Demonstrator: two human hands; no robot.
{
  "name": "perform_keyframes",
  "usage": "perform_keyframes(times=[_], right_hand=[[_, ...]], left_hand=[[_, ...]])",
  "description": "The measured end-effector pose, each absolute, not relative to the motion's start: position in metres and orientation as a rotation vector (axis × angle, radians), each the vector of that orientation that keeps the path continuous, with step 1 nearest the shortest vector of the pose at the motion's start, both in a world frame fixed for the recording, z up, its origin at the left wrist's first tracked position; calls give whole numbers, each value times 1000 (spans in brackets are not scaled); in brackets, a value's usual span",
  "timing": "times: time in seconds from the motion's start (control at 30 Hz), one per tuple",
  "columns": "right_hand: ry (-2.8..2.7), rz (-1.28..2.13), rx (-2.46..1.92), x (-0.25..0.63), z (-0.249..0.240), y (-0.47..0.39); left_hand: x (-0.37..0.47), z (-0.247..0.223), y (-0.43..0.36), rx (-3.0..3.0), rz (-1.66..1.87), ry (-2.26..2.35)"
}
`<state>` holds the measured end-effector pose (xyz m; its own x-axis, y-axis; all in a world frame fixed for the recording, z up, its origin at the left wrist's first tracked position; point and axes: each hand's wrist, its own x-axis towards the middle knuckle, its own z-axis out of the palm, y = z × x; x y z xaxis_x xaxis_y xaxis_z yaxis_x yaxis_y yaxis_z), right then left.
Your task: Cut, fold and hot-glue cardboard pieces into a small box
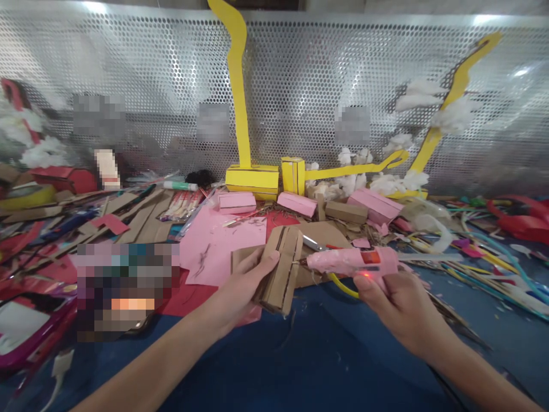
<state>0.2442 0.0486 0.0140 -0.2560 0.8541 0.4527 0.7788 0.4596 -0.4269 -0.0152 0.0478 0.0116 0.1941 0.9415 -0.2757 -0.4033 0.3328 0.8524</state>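
In the middle of the head view, my left hand grips a small brown cardboard box with dark seams along its edges, holding it tilted above the blue table. My right hand is wrapped around a pink hot glue gun with a small red light lit on its body. The gun's nozzle points left and meets, or nearly meets, the box's right-hand seam. A clear glue stick sticks out of the gun's rear. Behind the hands lies flat brown cardboard.
Pink boxes and yellow card shapes stand along a perforated metal panel. Pink paper sheets and cardboard strips cover the left. Pipe cleaners and scraps lie right, by red scissors-like handles too blurred to confirm. White fluff clings to one yellow strip.
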Motion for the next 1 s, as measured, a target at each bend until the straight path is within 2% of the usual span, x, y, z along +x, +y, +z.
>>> perform_keyframes(times=[0.2,0.63,1.0], right_hand=[[-2101,290,-1377,248,8,48],[-2048,158,-1395,247,13,50],[-2030,247,-1384,246,12,49]], left_hand=[[-15,11,48,710,1058,918],[-13,21,45,690,1009,1000],[-10,29,42,655,1010,1020]])
